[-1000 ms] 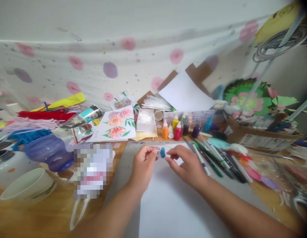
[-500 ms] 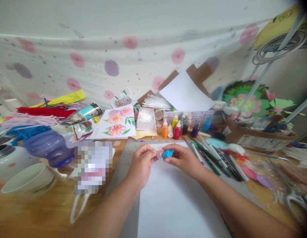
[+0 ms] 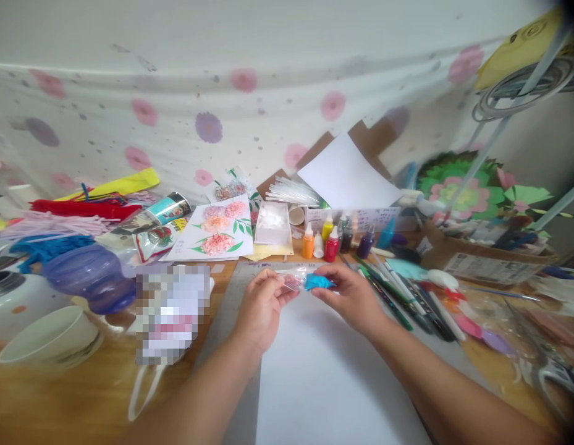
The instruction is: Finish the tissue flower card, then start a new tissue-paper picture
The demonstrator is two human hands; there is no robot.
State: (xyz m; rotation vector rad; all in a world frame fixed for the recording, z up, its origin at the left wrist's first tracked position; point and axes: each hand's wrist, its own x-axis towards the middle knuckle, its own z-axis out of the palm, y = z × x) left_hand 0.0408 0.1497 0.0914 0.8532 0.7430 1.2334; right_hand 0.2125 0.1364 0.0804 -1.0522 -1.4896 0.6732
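Over the far edge of a white paper sheet (image 3: 324,383), both my hands pinch a small clear plastic packet (image 3: 301,279). My left hand (image 3: 262,304) grips its left end, where something pink shows inside. My right hand (image 3: 350,295) grips the right end around a blue lump (image 3: 318,282). The packet is stretched between my fingertips just above the sheet.
Small dye bottles (image 3: 330,242) stand in a row behind my hands, and several pens and markers (image 3: 402,290) lie to the right. A flower painting (image 3: 217,235), a purple vase (image 3: 89,278), a white bowl (image 3: 50,340) and pipe cleaners (image 3: 59,222) crowd the left. Paper flowers (image 3: 467,191) sit at right.
The blue lump has turned from upright to lying sideways, and my hands have drawn slightly apart, stretching the packet between them.
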